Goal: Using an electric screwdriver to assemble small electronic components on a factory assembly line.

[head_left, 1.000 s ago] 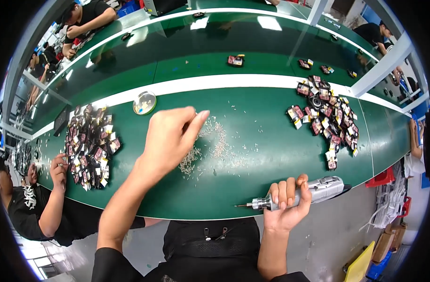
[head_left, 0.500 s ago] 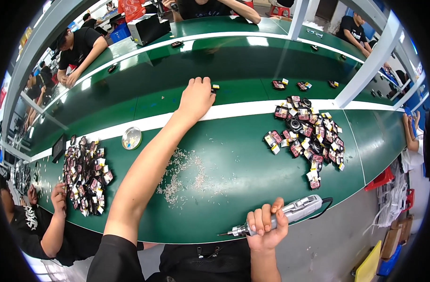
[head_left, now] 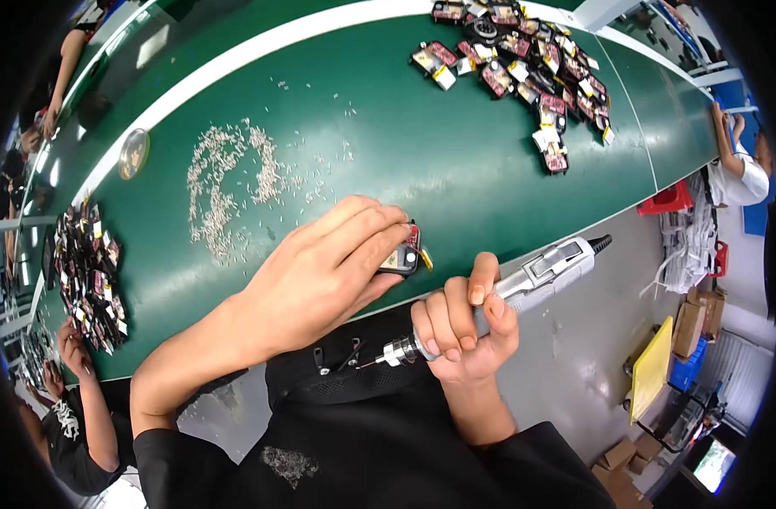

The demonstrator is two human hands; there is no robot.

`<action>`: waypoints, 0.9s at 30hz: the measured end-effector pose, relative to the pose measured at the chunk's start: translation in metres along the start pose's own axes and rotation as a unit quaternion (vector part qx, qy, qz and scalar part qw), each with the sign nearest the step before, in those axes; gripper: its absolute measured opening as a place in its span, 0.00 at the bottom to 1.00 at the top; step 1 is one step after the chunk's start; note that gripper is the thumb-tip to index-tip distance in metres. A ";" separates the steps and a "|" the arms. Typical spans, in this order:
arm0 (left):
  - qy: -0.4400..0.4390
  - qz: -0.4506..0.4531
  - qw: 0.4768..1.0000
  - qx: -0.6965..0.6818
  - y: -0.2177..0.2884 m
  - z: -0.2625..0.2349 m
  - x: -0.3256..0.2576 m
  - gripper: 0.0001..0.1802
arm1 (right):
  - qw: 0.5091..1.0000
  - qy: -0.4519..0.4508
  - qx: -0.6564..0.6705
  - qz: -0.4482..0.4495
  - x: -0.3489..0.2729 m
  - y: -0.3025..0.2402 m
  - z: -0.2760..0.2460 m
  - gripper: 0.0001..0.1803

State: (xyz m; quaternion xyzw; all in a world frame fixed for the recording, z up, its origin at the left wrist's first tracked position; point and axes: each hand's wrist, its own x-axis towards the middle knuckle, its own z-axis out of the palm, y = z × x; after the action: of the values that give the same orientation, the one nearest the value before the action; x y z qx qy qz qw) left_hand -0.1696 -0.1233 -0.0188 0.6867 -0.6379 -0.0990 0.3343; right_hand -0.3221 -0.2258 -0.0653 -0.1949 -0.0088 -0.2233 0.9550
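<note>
While a small red-and-black part (head_left: 402, 254) is pinched under the curled fingertips of the left hand (head_left: 320, 276), it is held right at the near edge of the green table (head_left: 456, 153). A silver electric screwdriver (head_left: 524, 284) is gripped by the right hand (head_left: 460, 327), all fingers wrapped tight round its barrel, the bit pointed left below the table edge. Loose screws (head_left: 223, 182) are scattered just beyond the left hand. A heap of similar parts (head_left: 532, 59) is seen well away, at the far right.
</note>
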 end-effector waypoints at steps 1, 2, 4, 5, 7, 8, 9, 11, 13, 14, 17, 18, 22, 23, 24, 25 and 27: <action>-0.004 -0.004 1.000 -0.004 0.002 0.006 -0.005 0.24 | 1.000 0.001 -0.010 0.004 -0.004 0.002 -0.001 0.08; -0.008 -0.009 1.000 -0.007 0.003 0.012 -0.011 0.24 | 1.000 0.002 -0.019 0.009 -0.008 0.004 -0.002 0.07; 0.015 -0.014 1.000 -0.015 0.005 0.021 -0.014 0.23 | 1.000 0.000 -0.025 0.014 -0.013 0.011 -0.002 0.07; 0.039 -0.016 0.999 -0.017 0.005 0.025 -0.015 0.22 | 1.000 0.004 -0.023 0.008 -0.015 0.014 -0.001 0.05; 0.046 -0.032 0.998 -0.007 0.006 0.029 -0.016 0.21 | 1.000 0.006 -0.026 0.002 -0.017 0.018 0.003 0.03; 0.053 -0.044 0.998 0.007 0.008 0.030 -0.016 0.21 | 1.000 -0.003 -0.030 0.003 -0.018 0.020 0.003 0.02; 0.072 -0.047 0.996 0.009 0.011 0.030 -0.014 0.18 | 0.999 0.003 -0.042 0.001 -0.018 0.023 0.003 0.02; 0.065 -0.062 0.995 0.035 0.016 0.031 -0.013 0.17 | 0.999 0.009 -0.053 0.001 -0.018 0.026 0.006 0.02; 0.057 -0.077 0.994 0.062 0.019 0.034 -0.013 0.15 | 0.994 0.057 -0.090 -0.001 -0.018 0.029 0.007 0.03; 0.061 -0.058 0.993 0.081 0.021 0.036 -0.013 0.16 | 0.994 0.058 -0.090 0.002 -0.019 0.030 0.006 0.03; 0.054 -0.025 0.992 0.107 0.025 0.035 -0.015 0.18 | 0.992 0.073 -0.100 0.001 -0.019 0.030 0.002 0.03; 0.042 -0.008 0.992 0.115 0.025 0.035 -0.016 0.20 | 0.992 0.076 -0.100 0.003 -0.019 0.029 0.002 0.03; 0.071 0.006 0.987 0.141 0.023 0.044 -0.019 0.23 | 0.992 0.072 -0.106 -0.001 -0.017 0.026 -0.001 0.03; 0.067 -0.001 0.986 0.150 0.024 0.044 -0.019 0.22 | 0.992 0.063 -0.104 0.011 -0.017 0.024 0.000 0.03; 0.065 -0.008 0.985 0.158 0.025 0.045 -0.020 0.22 | 0.993 0.053 -0.104 0.025 -0.015 0.020 0.002 0.04; 0.065 -0.011 0.986 0.156 0.024 0.047 -0.022 0.22 | 0.993 0.055 -0.104 0.028 -0.013 0.015 0.004 0.04; 0.073 0.007 0.976 0.204 0.024 0.053 -0.027 0.23 | 0.992 0.011 -0.124 0.015 -0.008 -0.002 0.012 0.07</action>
State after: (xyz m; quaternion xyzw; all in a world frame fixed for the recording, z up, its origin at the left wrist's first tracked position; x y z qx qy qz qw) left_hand -0.2226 -0.1149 -0.0526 0.7415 -0.6230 0.0861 0.2338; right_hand -0.3298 -0.2199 -0.0544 -0.3098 0.0322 -0.2104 0.9267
